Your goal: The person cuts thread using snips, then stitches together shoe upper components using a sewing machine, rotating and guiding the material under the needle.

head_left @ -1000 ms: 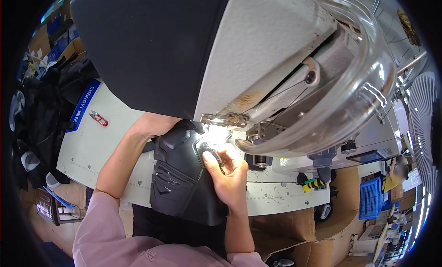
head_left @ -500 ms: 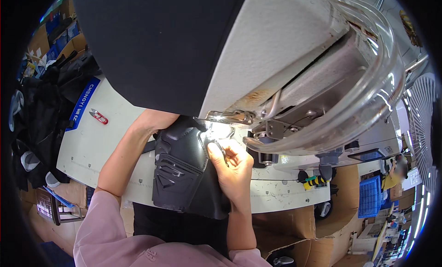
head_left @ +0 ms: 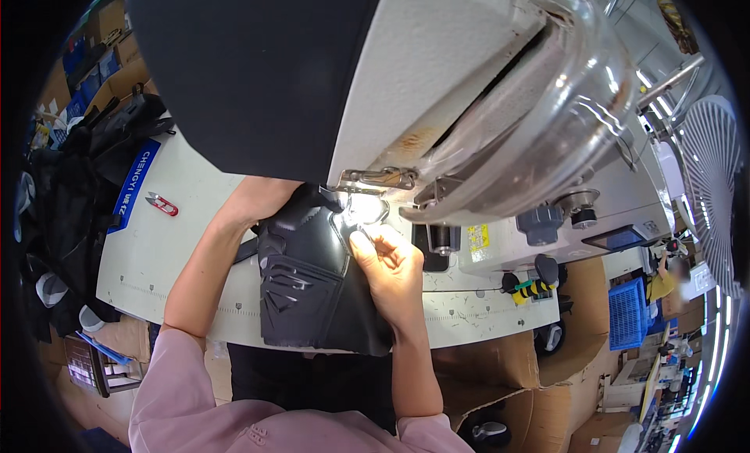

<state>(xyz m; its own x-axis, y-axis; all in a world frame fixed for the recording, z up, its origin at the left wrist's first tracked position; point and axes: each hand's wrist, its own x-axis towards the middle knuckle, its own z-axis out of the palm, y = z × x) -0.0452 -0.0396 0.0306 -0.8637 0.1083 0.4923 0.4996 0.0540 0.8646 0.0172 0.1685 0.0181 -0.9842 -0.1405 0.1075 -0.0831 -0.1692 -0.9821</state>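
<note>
A black moulded panel (head_left: 305,297) with a raised emblem and a stitched edge lies on the white table and hangs slightly over its front edge. Its far end sits under the sewing machine head (head_left: 437,78), in a bright lamp glare that hides the needle area. My right hand (head_left: 391,265) is closed, thumb and fingers pinching the panel's right edge just in front of the glare. My left hand (head_left: 269,199) reaches to the panel's far left side; the dark machine cover hides its fingers.
Red thread snips (head_left: 162,204) lie on the table (head_left: 195,172) at left. Black bags (head_left: 70,195) are heaped beyond the left edge. A clear curved guard (head_left: 562,117) juts out right of the needle area. Cardboard boxes (head_left: 578,336) stand below right, near a blue crate (head_left: 628,312).
The view has shifted, so the machine head appears farther left. The panel lies slightly flatter, with its emblem turned more into view. My right hand keeps its pinch on the edge.
</note>
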